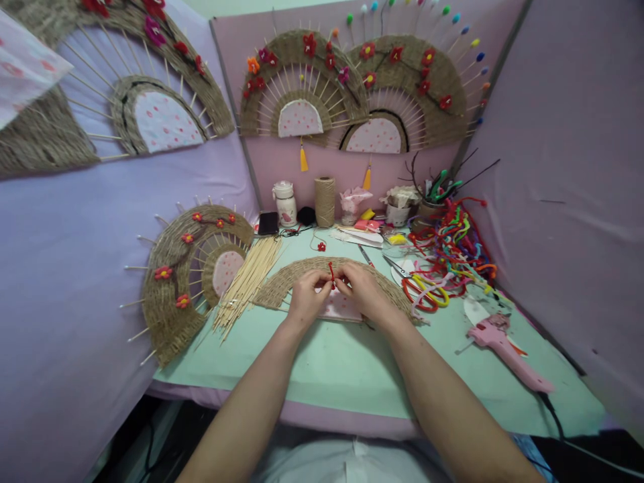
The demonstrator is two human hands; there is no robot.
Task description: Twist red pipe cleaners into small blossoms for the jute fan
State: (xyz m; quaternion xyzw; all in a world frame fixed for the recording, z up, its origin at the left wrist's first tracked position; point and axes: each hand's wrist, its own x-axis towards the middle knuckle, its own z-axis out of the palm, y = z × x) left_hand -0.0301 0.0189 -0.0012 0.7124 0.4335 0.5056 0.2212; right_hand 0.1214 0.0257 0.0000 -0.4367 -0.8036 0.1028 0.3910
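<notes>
Both hands meet near the middle of the table, over a woven twine fan (286, 276) with a dotted pale centre (341, 306). My left hand (310, 293) pinches a small red fuzzy wire piece (331, 270) from the left. From the right, my right hand (358, 285) pinches the same piece, its fingertips close to the left ones. One end of the red piece sticks up between the hands. Beyond them a small red flower (321, 247) lies on the table.
Thin sticks (249, 282) and a finished fan (174, 295) are at left. Scissors (425, 292), coloured fuzzy wires (460, 235) and a pink glue gun (510, 352) with its cord lie right. A twine spool (325, 201) and jar (285, 203) stand behind.
</notes>
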